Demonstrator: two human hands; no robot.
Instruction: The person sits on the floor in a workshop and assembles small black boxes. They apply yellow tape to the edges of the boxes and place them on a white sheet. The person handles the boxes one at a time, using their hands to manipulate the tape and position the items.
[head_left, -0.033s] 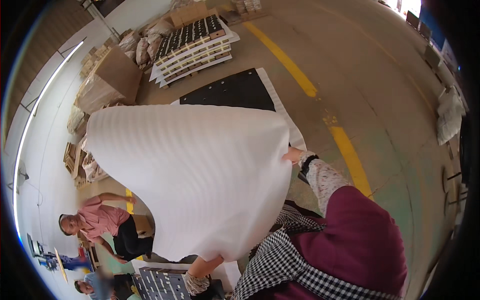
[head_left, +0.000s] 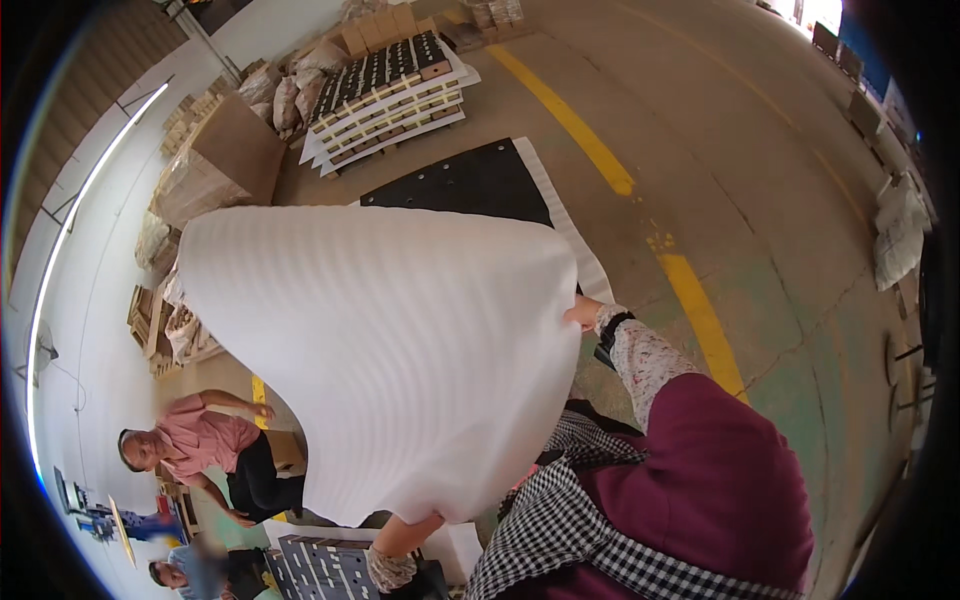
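Observation:
A large white foam sheet with faint ripples spreads in front of me, its far part lying over a black panel with small round holes. My right hand is closed on the sheet's right edge. At the near lower edge, my left hand grips the same sheet, its fingertips partly hidden by it. White sheeting also shows along the right side of the black panel, underneath it. Most of that panel is covered.
Behind stands a stack of dark slotted panels layered with white sheets. Another dark stack sits beside my left forearm. A person in a pink shirt is at the left, another person below. Yellow floor lines run along the right.
The foam sheet's far left corner has shifted slightly to the right. Both hands keep their hold with hardly any movement.

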